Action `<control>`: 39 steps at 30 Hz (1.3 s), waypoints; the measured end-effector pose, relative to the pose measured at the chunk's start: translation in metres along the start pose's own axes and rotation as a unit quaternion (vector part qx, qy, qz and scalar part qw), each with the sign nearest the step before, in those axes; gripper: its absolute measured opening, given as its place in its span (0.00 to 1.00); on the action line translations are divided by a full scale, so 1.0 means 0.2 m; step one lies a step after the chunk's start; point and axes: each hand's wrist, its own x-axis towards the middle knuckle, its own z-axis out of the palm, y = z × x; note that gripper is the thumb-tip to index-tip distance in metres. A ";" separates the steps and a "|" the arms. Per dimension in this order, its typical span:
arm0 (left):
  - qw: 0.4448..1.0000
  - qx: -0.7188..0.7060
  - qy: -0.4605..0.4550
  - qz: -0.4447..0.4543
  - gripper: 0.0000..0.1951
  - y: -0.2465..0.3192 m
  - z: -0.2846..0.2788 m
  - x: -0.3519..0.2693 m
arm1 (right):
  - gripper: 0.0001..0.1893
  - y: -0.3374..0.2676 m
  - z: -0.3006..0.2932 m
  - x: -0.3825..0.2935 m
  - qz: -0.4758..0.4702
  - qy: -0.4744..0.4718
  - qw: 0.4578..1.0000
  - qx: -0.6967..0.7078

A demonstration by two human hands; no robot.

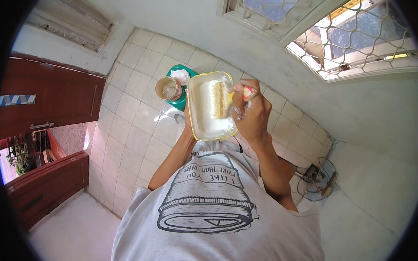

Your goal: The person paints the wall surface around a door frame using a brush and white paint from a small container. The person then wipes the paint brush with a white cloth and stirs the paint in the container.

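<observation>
My left hand (pixel 188 116) holds a yellow-rimmed plastic paint tray (pixel 199 121) by its left side; most of its fingers are hidden under the tray. White paint coats the tray's inside. My right hand (pixel 251 114) grips the red and yellow handle of a wide paint brush (pixel 219 100), whose pale bristles are over the white paint at the tray's right side. The brush and hand are slightly blurred, and white smears mark the fingers. Beyond the tray's left edge, a green plastic stool or stand (pixel 178 68) bears a paper tub (pixel 168 89) and a white crumpled bundle (pixel 180 76).
Pale square tiles (pixel 130 108) cover the floor. A wall with grilled windows (pixel 353 39) runs along the top and right. Dark red door panels (pixel 51 97) stand at the left, with a gap between them. A cable and a dark object (pixel 312 175) lie by the right wall.
</observation>
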 end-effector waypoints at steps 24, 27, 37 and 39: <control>1.000 0.017 0.013 -0.006 0.36 0.04 -0.11 0.01 | 0.04 -0.08 0.04 -0.09 -0.024 -0.071 0.996 0.042; 1.000 0.008 0.020 -0.008 0.36 0.04 -0.11 0.00 | 0.04 -0.04 0.08 -0.04 -0.023 -0.053 0.998 0.030; 0.999 0.027 0.041 0.009 0.35 0.08 -0.14 0.03 | 0.04 -0.10 0.08 -0.05 -0.020 -0.059 0.997 0.055; 1.000 -0.006 0.016 0.006 0.36 0.07 -0.14 0.03 | 0.06 -0.08 0.14 -0.02 -0.037 -0.033 0.997 0.064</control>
